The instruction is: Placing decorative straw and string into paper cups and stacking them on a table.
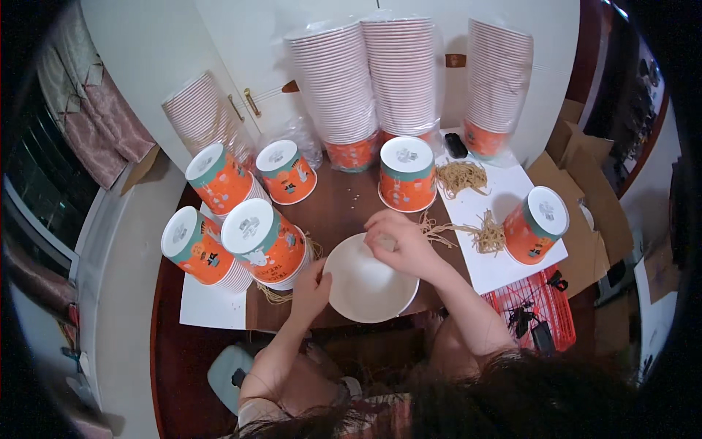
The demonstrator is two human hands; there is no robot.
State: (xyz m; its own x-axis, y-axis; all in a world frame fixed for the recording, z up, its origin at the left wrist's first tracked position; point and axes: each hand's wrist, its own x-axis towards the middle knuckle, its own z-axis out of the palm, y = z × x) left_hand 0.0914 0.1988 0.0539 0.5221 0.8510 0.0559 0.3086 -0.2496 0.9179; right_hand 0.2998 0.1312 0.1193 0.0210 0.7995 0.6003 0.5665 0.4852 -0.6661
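Note:
A white-lined paper bucket sits mouth-up at the near edge of the table, its inside facing me. My left hand is closed on its left rim. At the far right rim, my right hand has its fingers bent and pinched together; what lies between them is hidden. Tan twine strands lie just right of that hand. Beyond it stands an upside-down orange and teal paper bucket. Another orange bucket stands upside down left of my left hand, with twine under its edge.
Tall plastic-wrapped stacks of buckets line the back, beside a white cabinet. More upturned buckets stand left, and one bucket right, near twine bundles on a white sheet. A red basket and cardboard boxes are at right.

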